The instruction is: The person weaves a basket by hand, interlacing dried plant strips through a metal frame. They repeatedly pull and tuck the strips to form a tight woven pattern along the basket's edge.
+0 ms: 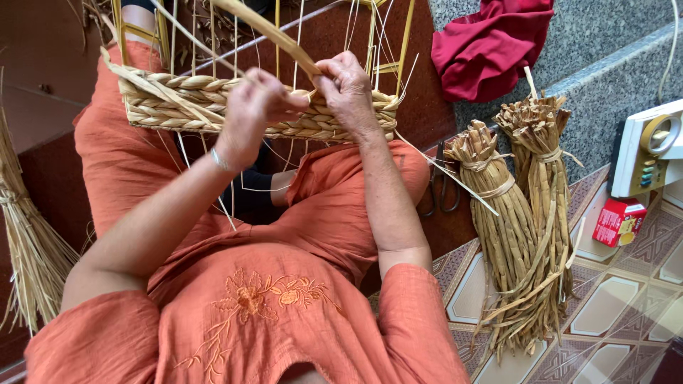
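A half-woven straw basket [178,99] on a yellow wire frame [405,43] rests across my knees. Rows of braided dried fibre wrap its side. My left hand [249,114] pinches fibre at the top row, fingers closed. Just right of it, my right hand [348,89] grips a flat dried strand [263,32] that runs up and to the left past the frame wires. The two hands almost touch at the basket's rim.
Two tied bundles of dried fibre [523,213] lie on the patterned tiles at my right, scissors [441,192] beside them. A red cloth [491,43] lies on the stone step. A white device [647,146] and small red box [617,222] sit far right. Loose straw [25,242] hangs left.
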`<state>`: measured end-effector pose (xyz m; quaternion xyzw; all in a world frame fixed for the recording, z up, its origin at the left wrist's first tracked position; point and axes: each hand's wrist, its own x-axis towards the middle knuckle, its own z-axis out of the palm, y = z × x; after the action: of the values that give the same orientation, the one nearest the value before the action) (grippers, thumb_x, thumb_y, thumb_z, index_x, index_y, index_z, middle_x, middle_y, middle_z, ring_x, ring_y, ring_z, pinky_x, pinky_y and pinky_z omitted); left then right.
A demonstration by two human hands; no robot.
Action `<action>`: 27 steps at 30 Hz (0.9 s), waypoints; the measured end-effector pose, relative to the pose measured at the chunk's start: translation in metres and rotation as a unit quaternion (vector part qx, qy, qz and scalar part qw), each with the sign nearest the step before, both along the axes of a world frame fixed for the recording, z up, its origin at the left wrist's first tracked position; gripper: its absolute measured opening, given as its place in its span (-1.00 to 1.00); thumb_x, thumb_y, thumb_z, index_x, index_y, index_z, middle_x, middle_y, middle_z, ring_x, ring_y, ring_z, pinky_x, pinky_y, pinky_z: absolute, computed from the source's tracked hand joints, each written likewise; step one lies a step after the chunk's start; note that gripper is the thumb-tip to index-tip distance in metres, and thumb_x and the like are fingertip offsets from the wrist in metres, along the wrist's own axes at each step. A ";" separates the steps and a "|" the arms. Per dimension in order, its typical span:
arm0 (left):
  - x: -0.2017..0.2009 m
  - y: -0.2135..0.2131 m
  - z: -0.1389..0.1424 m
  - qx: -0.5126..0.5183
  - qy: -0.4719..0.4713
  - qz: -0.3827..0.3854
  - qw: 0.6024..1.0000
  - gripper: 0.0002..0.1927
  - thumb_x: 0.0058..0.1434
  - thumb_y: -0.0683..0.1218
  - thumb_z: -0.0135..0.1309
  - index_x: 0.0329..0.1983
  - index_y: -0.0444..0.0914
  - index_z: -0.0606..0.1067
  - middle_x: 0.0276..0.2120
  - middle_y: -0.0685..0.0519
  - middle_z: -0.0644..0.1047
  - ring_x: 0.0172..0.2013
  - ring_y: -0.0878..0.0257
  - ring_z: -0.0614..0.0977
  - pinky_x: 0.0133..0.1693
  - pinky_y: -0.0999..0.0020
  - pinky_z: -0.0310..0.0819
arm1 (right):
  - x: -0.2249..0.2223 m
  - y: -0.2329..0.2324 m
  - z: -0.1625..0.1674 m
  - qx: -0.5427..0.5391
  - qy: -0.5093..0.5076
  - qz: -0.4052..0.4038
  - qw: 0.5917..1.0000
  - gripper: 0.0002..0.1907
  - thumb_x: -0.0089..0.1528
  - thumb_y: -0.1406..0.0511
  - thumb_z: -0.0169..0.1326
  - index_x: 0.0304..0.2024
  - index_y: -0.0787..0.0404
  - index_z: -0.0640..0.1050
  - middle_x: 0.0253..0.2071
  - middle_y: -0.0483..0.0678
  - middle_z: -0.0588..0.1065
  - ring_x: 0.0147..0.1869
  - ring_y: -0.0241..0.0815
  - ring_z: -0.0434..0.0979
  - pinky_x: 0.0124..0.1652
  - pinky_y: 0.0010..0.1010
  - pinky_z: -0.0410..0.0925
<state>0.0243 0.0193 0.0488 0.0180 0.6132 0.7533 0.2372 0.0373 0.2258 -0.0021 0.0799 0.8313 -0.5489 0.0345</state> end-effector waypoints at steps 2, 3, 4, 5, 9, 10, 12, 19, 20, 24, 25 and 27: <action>0.013 0.002 0.008 -0.113 0.196 -0.074 0.971 -0.89 0.53 -0.17 -0.03 -0.15 -0.31 0.42 -0.24 -0.13 0.66 -0.27 0.11 0.75 -0.28 0.35 0.63 | -0.002 -0.005 -0.003 0.063 0.033 -0.009 0.997 -0.86 0.20 0.42 0.23 -0.18 0.18 0.63 -0.28 -0.17 0.48 -0.29 -0.39 0.51 -0.31 -0.51 0.53; 0.014 0.002 0.010 -0.180 0.257 -0.105 0.944 -0.90 0.48 -0.17 0.05 -0.15 -0.32 0.43 -0.29 -0.14 0.66 -0.39 0.11 0.72 -0.40 0.35 0.58 | -0.003 -0.006 -0.003 0.094 0.050 -0.013 0.994 -0.84 0.17 0.41 0.25 -0.19 0.19 0.61 -0.30 -0.17 0.51 -0.31 -0.39 0.53 -0.33 -0.51 0.50; 0.010 0.003 0.011 -0.244 0.315 -0.134 0.907 -0.87 0.44 -0.17 0.12 -0.16 -0.33 0.45 -0.35 -0.14 0.65 -0.52 0.10 0.69 -0.53 0.35 0.52 | -0.003 -0.006 -0.003 0.117 0.072 0.010 0.991 -0.88 0.19 0.41 0.26 -0.22 0.17 0.62 -0.29 -0.17 0.52 -0.29 -0.39 0.54 -0.31 -0.50 0.50; 0.003 0.002 0.010 -0.201 0.288 -0.125 0.928 -0.80 0.42 -0.13 0.13 -0.04 -0.32 0.39 -0.27 -0.10 0.64 -0.39 0.15 0.69 -0.38 0.38 0.54 | -0.003 -0.005 -0.002 0.138 0.094 0.034 0.985 -0.93 0.22 0.40 0.26 -0.25 0.16 0.63 -0.29 -0.17 0.53 -0.27 -0.39 0.56 -0.28 -0.49 0.51; -0.044 -0.016 -0.006 -0.309 0.424 -0.086 0.847 -0.27 0.17 -0.10 0.34 0.34 -0.44 0.32 0.13 -0.21 0.50 0.14 0.00 0.48 0.21 0.02 0.40 | 0.002 0.002 0.003 0.112 0.082 0.112 0.984 -0.92 0.29 0.39 0.20 -0.20 0.10 0.66 -0.23 -0.16 0.58 -0.21 -0.36 0.60 -0.20 -0.47 0.54; -0.052 -0.024 -0.013 -0.382 0.480 -0.083 0.786 -0.33 0.10 -0.06 0.35 0.26 -0.32 0.41 0.19 -0.20 0.48 0.21 -0.01 0.41 0.23 -0.03 0.25 | 0.002 0.002 0.003 0.111 0.064 0.110 0.986 -0.93 0.27 0.37 0.21 -0.20 0.11 0.65 -0.25 -0.14 0.58 -0.24 -0.35 0.59 -0.24 -0.47 0.54; -0.062 -0.040 -0.028 -0.511 0.575 -0.073 0.635 -0.44 -0.03 0.01 0.39 0.09 -0.09 0.57 0.32 -0.17 0.43 0.34 -0.03 0.26 0.28 -0.14 -0.04 | 0.003 0.001 0.002 0.110 0.028 0.106 0.988 -0.93 0.25 0.34 0.23 -0.21 0.12 0.63 -0.29 -0.11 0.58 -0.31 -0.32 0.56 -0.32 -0.47 0.52; -0.034 -0.066 -0.063 -0.527 0.546 -0.249 0.601 -0.83 0.47 -0.05 0.19 -0.24 -0.17 0.51 -0.15 0.01 0.53 0.01 0.12 0.48 0.26 0.03 0.27 | -0.004 -0.008 -0.014 0.127 0.062 0.007 0.990 -0.88 0.29 0.33 0.20 -0.37 0.17 0.57 -0.49 -0.16 0.60 -0.47 -0.39 0.60 -0.47 -0.52 0.47; -0.024 -0.067 -0.062 -0.535 0.503 -0.305 0.607 -0.79 0.53 -0.02 0.12 -0.19 -0.23 0.52 -0.33 -0.02 0.57 -0.21 0.12 0.53 0.16 0.05 0.45 | -0.004 -0.008 -0.015 0.126 0.063 -0.001 0.990 -0.87 0.28 0.34 0.19 -0.39 0.18 0.57 -0.52 -0.16 0.59 -0.49 -0.38 0.60 -0.49 -0.51 0.46; 0.014 -0.067 -0.054 -0.471 0.466 -0.243 0.708 -0.97 0.33 -0.15 0.06 -0.23 -0.19 0.49 -0.46 0.04 0.55 -0.48 0.21 0.54 -0.48 0.31 0.46 | -0.003 -0.008 -0.014 0.122 0.079 -0.020 0.989 -0.83 0.27 0.34 0.20 -0.43 0.20 0.55 -0.57 -0.15 0.59 -0.50 -0.36 0.62 -0.46 -0.44 0.45; 0.017 -0.066 -0.053 -0.443 0.453 -0.220 0.742 -0.92 0.36 -0.10 0.05 -0.26 -0.17 0.49 -0.49 0.04 0.55 -0.51 0.18 0.54 -0.49 0.27 0.45 | -0.003 -0.009 -0.014 0.113 0.073 -0.025 0.991 -0.83 0.27 0.33 0.19 -0.43 0.20 0.55 -0.56 -0.15 0.59 -0.50 -0.36 0.62 -0.46 -0.44 0.45; 0.012 -0.066 -0.051 -0.465 0.396 -0.273 0.743 -0.75 0.49 0.01 0.03 -0.29 -0.18 0.50 -0.62 0.06 0.50 -0.65 0.23 0.48 -0.57 0.30 0.41 | -0.003 -0.010 -0.013 0.096 0.058 -0.036 0.993 -0.82 0.27 0.32 0.18 -0.44 0.20 0.54 -0.56 -0.15 0.60 -0.49 -0.36 0.63 -0.45 -0.46 0.46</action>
<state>0.0365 -0.0472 -0.0021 0.3688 0.8950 0.2033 0.1474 0.0339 0.2156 -0.0151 0.0803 0.8772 -0.4716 -0.0416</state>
